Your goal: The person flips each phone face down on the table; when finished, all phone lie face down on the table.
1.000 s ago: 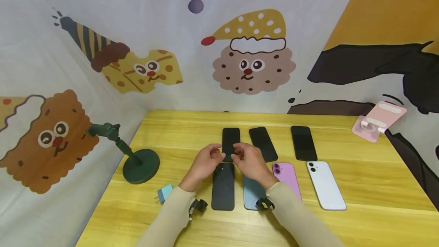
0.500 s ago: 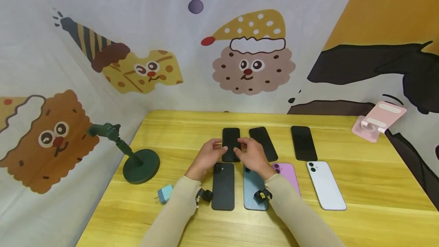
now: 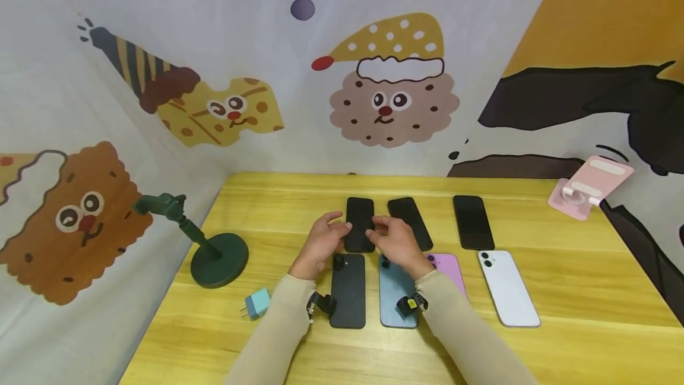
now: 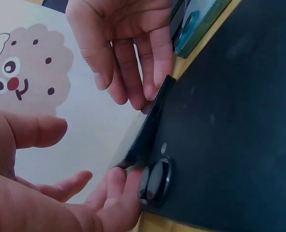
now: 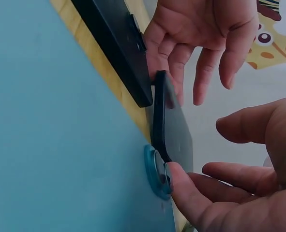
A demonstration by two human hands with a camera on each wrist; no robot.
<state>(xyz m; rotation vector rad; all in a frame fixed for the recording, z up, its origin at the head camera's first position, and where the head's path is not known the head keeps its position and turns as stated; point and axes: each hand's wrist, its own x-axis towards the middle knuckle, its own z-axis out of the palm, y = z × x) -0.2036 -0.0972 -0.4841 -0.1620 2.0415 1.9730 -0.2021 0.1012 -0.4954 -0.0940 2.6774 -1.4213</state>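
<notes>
A smartphone lies screen up [image 3: 360, 215] in the back row, between my two hands. My left hand [image 3: 319, 245] is at its left edge, fingertips against the near corner [image 4: 114, 183] in the left wrist view and thumb raised. Along the other edge is my right hand [image 3: 396, 242], its fingers loosely bent and its forefinger [image 5: 181, 186] right at the phone's near corner in the right wrist view. Neither hand curls round the phone. Just in front lie a black phone, camera side up [image 3: 348, 299], and a blue phone [image 3: 392, 290], partly under my right wrist.
Two more phones lie screen up: one black phone [image 3: 410, 221] beside my right hand, another black phone [image 3: 474, 223] farther right. A pink phone [image 3: 449, 269] and white phone [image 3: 509, 290] lie in front. Around them are a green stand [image 3: 219, 260], blue charger [image 3: 259, 303] and pink stand [image 3: 598, 180].
Both hands have moved forward from above the phone's near end to its two sides, and have spread slightly apart. The phones stay where they were.
</notes>
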